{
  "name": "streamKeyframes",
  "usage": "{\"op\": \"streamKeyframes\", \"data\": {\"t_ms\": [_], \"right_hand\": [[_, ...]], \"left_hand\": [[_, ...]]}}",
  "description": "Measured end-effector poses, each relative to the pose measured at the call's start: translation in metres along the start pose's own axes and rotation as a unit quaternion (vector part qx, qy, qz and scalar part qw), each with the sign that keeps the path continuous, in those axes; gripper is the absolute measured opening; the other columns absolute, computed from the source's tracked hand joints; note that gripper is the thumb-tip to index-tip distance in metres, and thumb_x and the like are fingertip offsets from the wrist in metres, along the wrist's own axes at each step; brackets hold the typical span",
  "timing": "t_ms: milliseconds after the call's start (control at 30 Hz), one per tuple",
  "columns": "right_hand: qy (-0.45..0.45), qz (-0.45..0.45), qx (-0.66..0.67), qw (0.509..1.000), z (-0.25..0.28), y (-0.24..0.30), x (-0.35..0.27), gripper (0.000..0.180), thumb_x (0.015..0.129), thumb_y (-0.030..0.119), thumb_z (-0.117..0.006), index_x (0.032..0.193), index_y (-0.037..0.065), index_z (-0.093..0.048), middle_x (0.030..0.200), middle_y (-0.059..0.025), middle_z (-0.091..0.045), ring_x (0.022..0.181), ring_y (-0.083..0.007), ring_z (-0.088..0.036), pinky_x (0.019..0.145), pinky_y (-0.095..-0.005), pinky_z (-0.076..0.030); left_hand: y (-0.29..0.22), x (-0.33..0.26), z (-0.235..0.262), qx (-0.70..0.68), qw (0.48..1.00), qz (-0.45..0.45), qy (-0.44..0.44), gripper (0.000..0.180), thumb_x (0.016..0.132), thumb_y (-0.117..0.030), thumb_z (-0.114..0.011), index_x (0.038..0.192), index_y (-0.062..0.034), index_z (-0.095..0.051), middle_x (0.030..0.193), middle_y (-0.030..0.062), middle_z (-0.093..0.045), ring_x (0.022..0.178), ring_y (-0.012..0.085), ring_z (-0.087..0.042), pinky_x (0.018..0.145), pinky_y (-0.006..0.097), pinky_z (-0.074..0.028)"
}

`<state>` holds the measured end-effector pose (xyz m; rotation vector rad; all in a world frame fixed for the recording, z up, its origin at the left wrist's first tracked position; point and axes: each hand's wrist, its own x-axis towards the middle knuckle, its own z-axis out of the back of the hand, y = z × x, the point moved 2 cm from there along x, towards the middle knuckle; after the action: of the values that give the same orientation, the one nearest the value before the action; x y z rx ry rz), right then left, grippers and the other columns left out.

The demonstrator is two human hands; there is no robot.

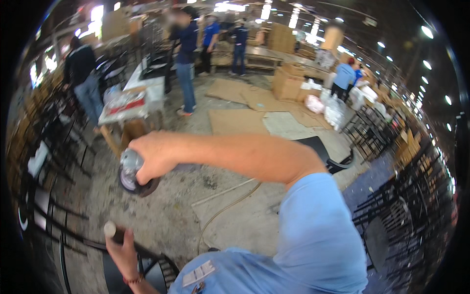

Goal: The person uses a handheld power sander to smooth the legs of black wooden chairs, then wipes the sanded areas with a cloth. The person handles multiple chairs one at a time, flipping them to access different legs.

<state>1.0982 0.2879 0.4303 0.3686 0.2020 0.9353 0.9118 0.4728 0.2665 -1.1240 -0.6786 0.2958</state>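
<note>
My right arm reaches across to the left. Its hand [155, 152] is closed round a handheld power tool [131, 159] with a silver-grey head and a round dark disc below, held in the air above the floor. Lower down, my left hand [123, 255] wraps round a short dark cylinder with a pale round end [110, 228]. Whether that cylinder is part of a chair is unclear. A black chair [111, 277] with a spindle back stands right beside this hand, partly hidden by it and by my body.
A thin hose [230, 206] lies across the concrete floor. Flattened cardboard [235, 121] covers part of it ahead. A white worktable [128, 111] stands ahead left. Stacked black chairs [406, 210] line the right side. Several people [187, 63] stand farther off among boxes [289, 81].
</note>
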Motion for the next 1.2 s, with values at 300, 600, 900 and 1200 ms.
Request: {"op": "streamKeyframes", "data": {"t_ms": [300,600,900,1200], "right_hand": [[-0.135,-0.018,0.285,0.949,0.018,-0.077,-0.046,0.056,0.068,0.026,-0.078,0.111,-0.003,-0.057,0.094,-0.0185,-0.068,0.078,-0.0273,-0.067,0.071,-0.0367,-0.053],[-0.166,0.100,0.254,0.948,0.004,-0.061,0.014,0.071,0.066,0.035,-0.080,0.122,-0.002,-0.057,0.110,-0.0221,-0.066,0.106,-0.0318,-0.063,0.091,-0.0394,-0.048],[-0.074,0.137,0.100,0.983,-0.003,-0.010,-0.050,0.072,0.063,0.024,-0.085,0.127,0.009,-0.056,0.111,-0.0138,-0.068,0.100,-0.0272,-0.068,0.086,-0.0371,-0.053],[0.083,0.131,0.002,0.988,-0.023,0.043,-0.027,0.068,0.062,0.026,-0.086,0.122,0.013,-0.058,0.091,-0.0130,-0.070,0.080,-0.0300,-0.071,0.074,-0.0357,-0.055]], "left_hand": [[-0.074,0.015,-0.010,-0.021,0.988,-0.031,0.149,0.024,0.098,-0.021,-0.052,0.097,0.0007,-0.061,0.089,0.0089,-0.062,0.084,0.0207,-0.058,0.080,0.033,-0.046],[-0.051,0.021,0.028,0.082,0.970,-0.119,0.197,0.035,0.100,-0.031,-0.045,0.106,0.0017,-0.055,0.092,0.0078,-0.056,0.085,0.0171,-0.053,0.079,0.031,-0.044],[-0.006,0.027,0.014,-0.257,0.942,-0.022,0.215,0.045,0.107,-0.030,-0.030,0.107,0.0032,-0.060,0.095,0.0096,-0.063,0.088,0.0159,-0.058,0.082,0.030,-0.046],[0.001,0.021,0.010,-0.248,0.961,0.000,0.126,0.042,0.109,-0.030,-0.036,0.103,0.0020,-0.062,0.092,0.0055,-0.062,0.088,0.0118,-0.055,0.083,0.027,-0.045]]}}
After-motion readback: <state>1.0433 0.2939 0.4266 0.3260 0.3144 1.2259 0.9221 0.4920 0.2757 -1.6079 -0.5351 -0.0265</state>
